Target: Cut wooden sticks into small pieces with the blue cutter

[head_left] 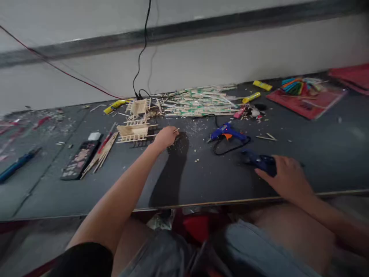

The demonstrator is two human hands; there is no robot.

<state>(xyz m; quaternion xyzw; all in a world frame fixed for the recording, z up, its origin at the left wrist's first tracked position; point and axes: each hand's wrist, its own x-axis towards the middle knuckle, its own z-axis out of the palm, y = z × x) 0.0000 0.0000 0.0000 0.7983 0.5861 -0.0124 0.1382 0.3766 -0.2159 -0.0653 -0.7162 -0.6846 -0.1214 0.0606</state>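
A thin wooden stick (177, 130) is pinched in the fingertips of the left grip (166, 137). Just left of that grip stands a wooden stick frame (134, 130), with a second frame (139, 107) behind it; whether the pinched stick touches the nearer frame cannot be told. The right grip (288, 173) is closed around a dark blue tool (266, 164), blurred, its front pointing toward the left grip. Between the grips and farther back lies a blue glue gun (226, 132) with an orange trigger. Beyond the left grip, wrapped sticks (201, 102) spread over the counter (207, 181); well to its left lie loose sticks (105, 154) beside a phone (79, 161). Beyond the right grip rests a red folder (305, 107).
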